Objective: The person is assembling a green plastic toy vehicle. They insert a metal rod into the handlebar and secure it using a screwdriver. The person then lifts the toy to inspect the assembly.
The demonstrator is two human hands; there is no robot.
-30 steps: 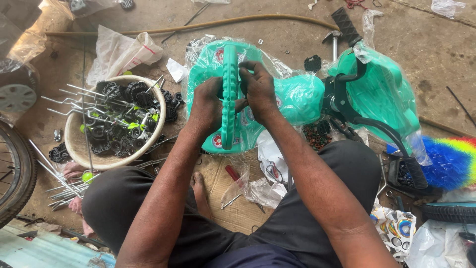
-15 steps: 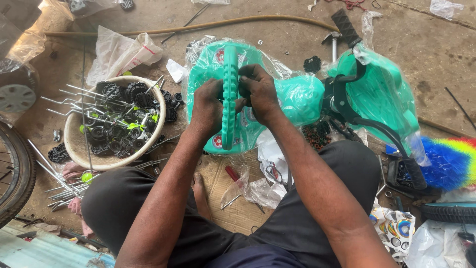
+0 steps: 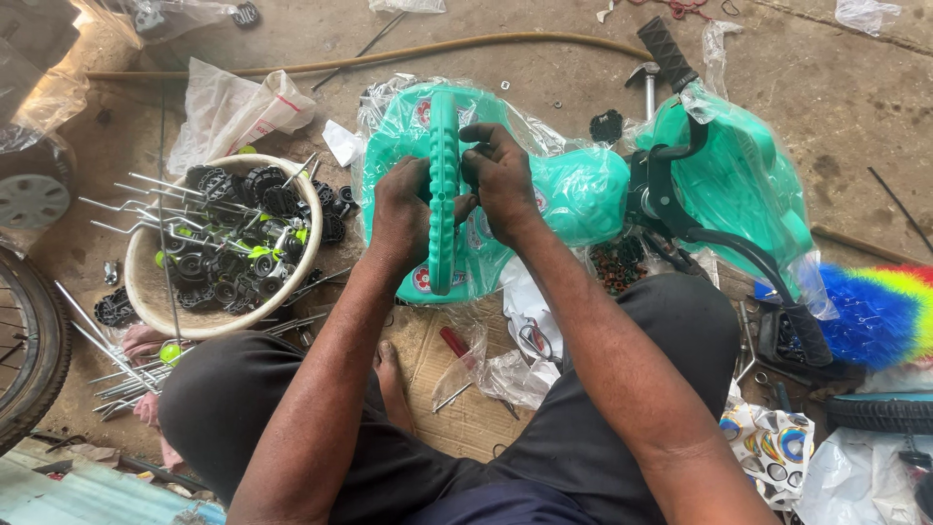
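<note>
at frame centre, my left hand [image 3: 403, 219] and right hand [image 3: 501, 180] are both closed around the ridged teal plastic bar [image 3: 443, 185], upright against the plastic-wrapped teal toy body [image 3: 573, 194]; round bowl of pedals [image 3: 146, 287] at left.

Seated on the floor, the person grips a green ridged plastic bar [image 3: 443, 185] between the left hand [image 3: 406, 212] and right hand [image 3: 501, 177], held upright over a plastic-wrapped green ride-on toy body [image 3: 573, 190]. A round basin of black wheels and metal axles [image 3: 225, 243] sits left; a rainbow duster [image 3: 880, 311] lies right.
</note>
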